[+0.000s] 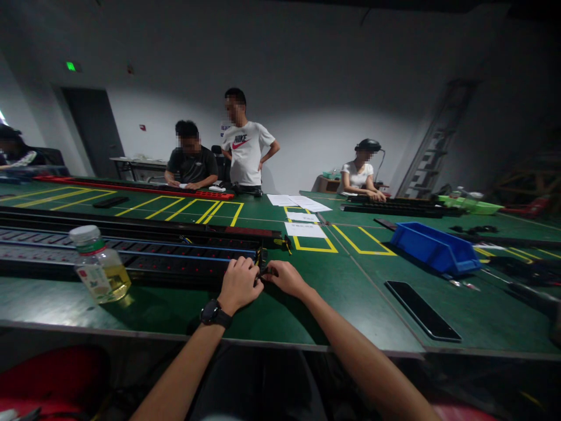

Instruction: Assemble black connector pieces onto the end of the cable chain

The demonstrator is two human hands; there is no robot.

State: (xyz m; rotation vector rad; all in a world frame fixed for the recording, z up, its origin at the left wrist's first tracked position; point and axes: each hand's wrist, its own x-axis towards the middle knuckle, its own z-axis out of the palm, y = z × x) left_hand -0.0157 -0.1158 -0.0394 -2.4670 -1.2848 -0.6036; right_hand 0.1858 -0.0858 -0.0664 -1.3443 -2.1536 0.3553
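the left hand point(239, 285) is curled into a loose fist at the right-hand end of the long black power strip point(131, 260), knuckles up, with a dark wristwatch point(214, 314) on the wrist. the right hand point(287, 277) sits just beside it, fingers drawn together toward the left hand. both hands are closed on a small dark part point(264, 271) at the end of the strip; what that part is cannot be told at this size, though it looks like a cable or end fitting.

step in hand, as a judgement: work on the end of the strip, with the left hand steadying the housing and the right hand pinching the fitting. the next move would call for a firm two-handed grip and a pull or push along the strip's axis, keeping the housing flat on the green table point(342, 304).

the strip lies along the near edge of the table, parallel to further strips behind it. a plastic bottle point(99, 264) of yellowish liquid stands just in front of the strip, well to the left of the hands. to the right lie a flat black panel point(422, 310) and, beyond it, a blue bin point(433, 248). white sheets point(304, 229) lie inside yellow floor-tape outlines further back. three other people are at the far tables, well apart.
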